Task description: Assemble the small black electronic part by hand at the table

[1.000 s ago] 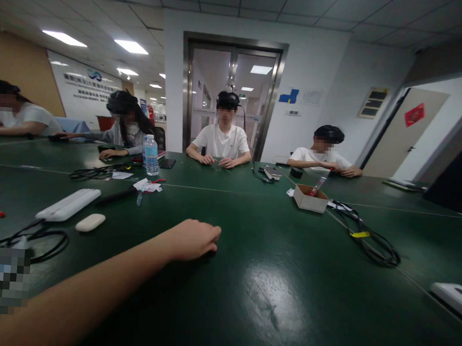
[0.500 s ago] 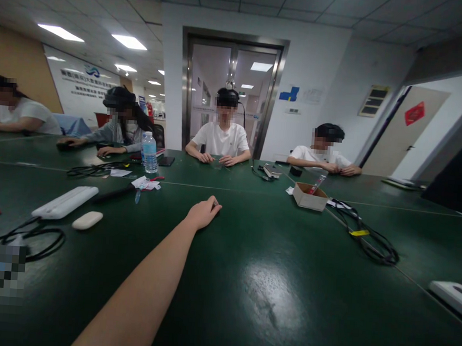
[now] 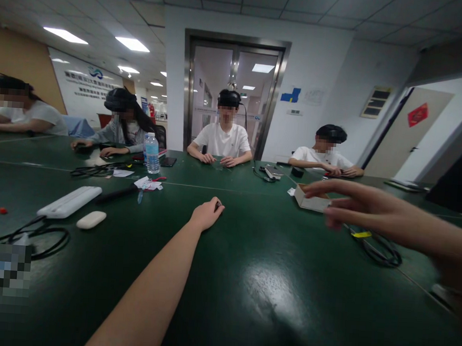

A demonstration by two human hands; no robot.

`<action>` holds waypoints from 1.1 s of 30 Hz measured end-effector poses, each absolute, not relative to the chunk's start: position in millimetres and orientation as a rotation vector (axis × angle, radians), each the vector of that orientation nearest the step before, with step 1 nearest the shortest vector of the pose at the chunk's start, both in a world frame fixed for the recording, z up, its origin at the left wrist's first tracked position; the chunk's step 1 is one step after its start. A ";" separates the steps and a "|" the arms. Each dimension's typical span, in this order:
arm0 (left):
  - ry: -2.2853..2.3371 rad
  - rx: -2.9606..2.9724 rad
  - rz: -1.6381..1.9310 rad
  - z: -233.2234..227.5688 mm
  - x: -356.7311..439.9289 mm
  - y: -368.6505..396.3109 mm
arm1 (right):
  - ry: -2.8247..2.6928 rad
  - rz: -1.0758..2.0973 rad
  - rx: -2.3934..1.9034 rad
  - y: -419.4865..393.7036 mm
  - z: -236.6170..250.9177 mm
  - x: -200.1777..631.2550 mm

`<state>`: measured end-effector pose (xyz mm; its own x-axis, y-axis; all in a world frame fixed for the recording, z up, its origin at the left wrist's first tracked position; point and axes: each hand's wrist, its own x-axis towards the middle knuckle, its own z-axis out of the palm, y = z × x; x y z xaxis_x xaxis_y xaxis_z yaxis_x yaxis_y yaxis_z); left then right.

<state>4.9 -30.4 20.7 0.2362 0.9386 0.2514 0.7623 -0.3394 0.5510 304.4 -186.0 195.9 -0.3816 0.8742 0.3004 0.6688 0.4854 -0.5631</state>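
My left hand point(image 3: 207, 214) lies far out on the dark green table point(image 3: 271, 281), arm stretched straight, fingers curled down on the surface; whether anything is under them is hidden. My right hand point(image 3: 353, 205) hovers above the table at the right, fingers spread, holding nothing. Its fingertips reach toward a small open cardboard box point(image 3: 310, 200) and partly cover it. A black cable with a yellow tag point(image 3: 372, 244) lies just below the right hand.
Several people in headsets sit along the far side. A water bottle point(image 3: 151, 154), white power strip point(image 3: 69, 202), white oval case point(image 3: 90, 219), black cables point(image 3: 32, 238), papers and a phone lie at the left and back. A white device sits at the right edge.
My left arm stretched forward to the middle of the table and stayed there. My right hand has come into view from the right, raised over the table near the cardboard box.
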 end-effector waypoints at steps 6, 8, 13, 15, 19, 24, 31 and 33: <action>1.439 1.979 0.988 8.7 0.9 -17.3 | -1.964 1.286 -1.255 -59.3 117.4 205.6; 1.297 1.859 1.068 5.1 -0.4 -11.9 | -1.752 1.521 -1.274 -32.0 78.7 183.8; 1.007 1.626 1.178 8.6 -3.7 -7.8 | -1.351 1.827 -0.945 -14.7 30.5 163.2; 0.978 1.585 1.153 12.4 -4.2 -9.3 | -1.322 1.826 -0.873 -15.2 26.3 164.5; 0.958 1.550 1.075 17.8 -4.4 -12.1 | -1.271 1.773 -0.803 -15.4 22.6 169.2; 0.979 1.600 0.961 16.4 -7.3 -11.3 | -1.175 1.668 -0.859 -13.1 17.3 168.1; 1.261 2.027 0.893 11.1 -14.8 -13.2 | -1.140 1.655 -0.869 -13.3 18.7 167.8; 1.352 2.090 0.886 11.7 -17.2 -14.1 | -1.158 1.671 -0.850 -14.7 19.9 168.8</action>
